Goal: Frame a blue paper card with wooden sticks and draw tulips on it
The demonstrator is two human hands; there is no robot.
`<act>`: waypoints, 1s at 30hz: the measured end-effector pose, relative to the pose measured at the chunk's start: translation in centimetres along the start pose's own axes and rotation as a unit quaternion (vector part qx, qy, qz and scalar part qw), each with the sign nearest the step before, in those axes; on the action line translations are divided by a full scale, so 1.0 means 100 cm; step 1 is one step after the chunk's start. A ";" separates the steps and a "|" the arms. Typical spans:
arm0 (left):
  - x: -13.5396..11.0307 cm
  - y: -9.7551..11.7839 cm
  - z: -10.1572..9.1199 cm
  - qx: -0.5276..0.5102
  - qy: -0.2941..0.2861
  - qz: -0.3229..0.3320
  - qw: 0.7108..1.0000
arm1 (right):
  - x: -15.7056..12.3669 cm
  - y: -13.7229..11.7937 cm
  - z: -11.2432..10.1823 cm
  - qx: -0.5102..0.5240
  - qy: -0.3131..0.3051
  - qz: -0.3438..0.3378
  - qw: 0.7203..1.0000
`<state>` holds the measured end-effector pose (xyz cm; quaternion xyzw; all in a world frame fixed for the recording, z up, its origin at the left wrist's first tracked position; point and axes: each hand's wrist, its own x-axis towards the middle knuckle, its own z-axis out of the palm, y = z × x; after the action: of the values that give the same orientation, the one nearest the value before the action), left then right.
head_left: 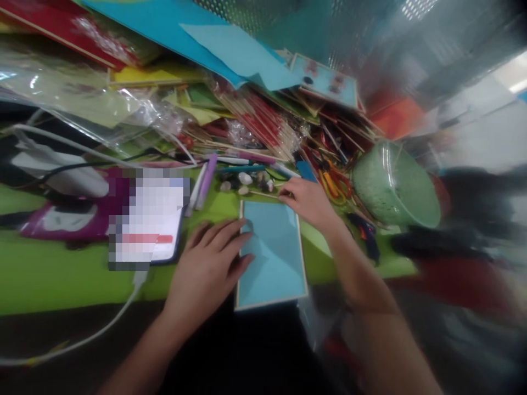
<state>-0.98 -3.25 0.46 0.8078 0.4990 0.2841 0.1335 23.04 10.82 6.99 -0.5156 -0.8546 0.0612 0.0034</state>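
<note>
A light blue rectangular board [275, 263] with a pale wooden edge lies on the green table cover [53, 274]. My left hand [209, 266] rests flat on its left side, fingers stretched out and together. My right hand [307, 200] sits at the board's top right corner, fingers curled in a pinch on a thin wooden stick [263, 193] that lies along the top edge. Small pebbles [244, 181] lie just beyond the board.
A phone [150, 222] with a white cable lies left of my left hand. Pens [205, 184], bundles of wooden sticks [263, 123], coloured paper sheets, scissors [334, 184] and a green glass bowl [395, 184] crowd the far side. Clear plastic wrap covers the left.
</note>
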 end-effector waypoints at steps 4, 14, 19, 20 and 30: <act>0.001 0.002 -0.001 -0.001 -0.002 -0.004 1.000 | 0.004 -0.006 0.000 -0.069 -0.011 -0.020 0.997; 0.004 0.006 -0.006 0.032 -0.010 0.000 0.999 | -0.007 0.001 0.000 -0.146 0.018 -0.064 0.987; 0.018 0.003 -0.006 0.039 -0.008 0.027 0.999 | -0.019 -0.007 -0.004 -0.145 0.021 -0.088 0.985; 0.020 0.002 -0.005 0.037 -0.011 0.025 0.999 | -0.020 -0.009 -0.004 -0.148 0.018 -0.090 0.985; 0.022 -0.003 0.002 0.013 -0.019 0.010 1.000 | -0.017 -0.022 0.002 -0.166 -0.017 -0.085 0.982</act>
<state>-0.34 -1.17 0.82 0.8198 0.4917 0.2637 0.1290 21.85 8.31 7.15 -0.4329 -0.8937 -0.0733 -0.0919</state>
